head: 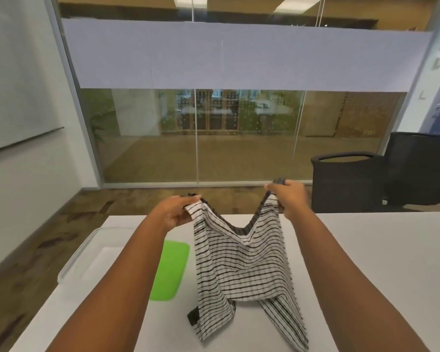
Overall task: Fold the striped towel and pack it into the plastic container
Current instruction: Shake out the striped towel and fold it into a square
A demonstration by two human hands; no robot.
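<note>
The white towel with black stripes (241, 270) hangs in the air above the white table (379, 250), its lower corners trailing on the tabletop. My left hand (174, 212) pinches its upper left corner. My right hand (288, 196) grips the upper right corner, a little higher. The top edge sags in a V between both hands. A clear plastic container (87, 257) stands on the table at the left, partly hidden behind my left forearm. Its green lid (172, 270) lies flat between the container and the towel.
A black office chair (381, 174) stands beyond the table's far right edge. A glass wall runs across the back of the room. The table's left edge drops to a wood-pattern floor (36, 240).
</note>
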